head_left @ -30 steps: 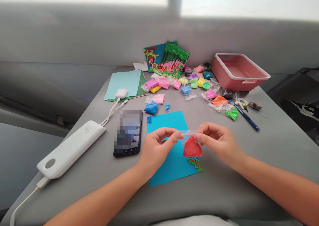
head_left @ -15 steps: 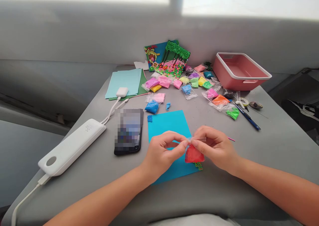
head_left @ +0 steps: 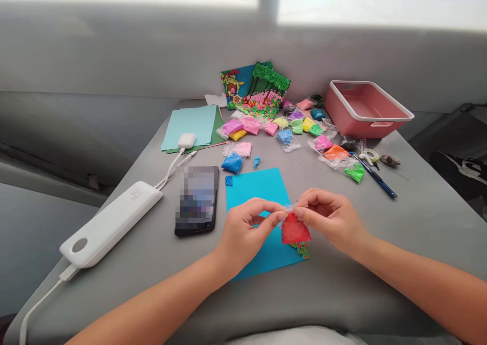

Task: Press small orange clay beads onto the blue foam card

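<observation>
Currently both bare forearms come in from the bottom edge and converge mid-table, wrists raised, hands meeting over the near right part of the cyan rectangular paper sheet [head_left: 262, 203]. Left hand [head_left: 243, 231] is curled, thumb and forefinger pinched on the left top edge of the small clear plastic bag of red beads [head_left: 293, 229]; right hand [head_left: 330, 218] mirrors it, pinching the right top edge, other fingers loosely folded. So both hands are clamped on the bag mouth, fingertips nearly touching each other. Bag hangs just above the sheet, red fill sagging into a triangle, with a small patch of green and orange beads [head_left: 302, 249] on the sheet's near right corner right under it. Versus 0.5 s ago: hands sit slightly higher and a bit further apart, bag lifted a little, more of the bead patch exposed; versus 1 s ago the gap between hands is narrower. Rest is unchanged: black smartphone [head_left: 197, 199] just left of the sheet, white power bank [head_left: 110, 223] further left with cables to a white earbud case [head_left: 186, 140], about 20 coloured bead bags [head_left: 289, 129] spread behind the sheet, pink plastic tub [head_left: 367, 109] at far right, blue pen [head_left: 376, 178] near it, all on the grey table [head_left: 418, 223].
</observation>
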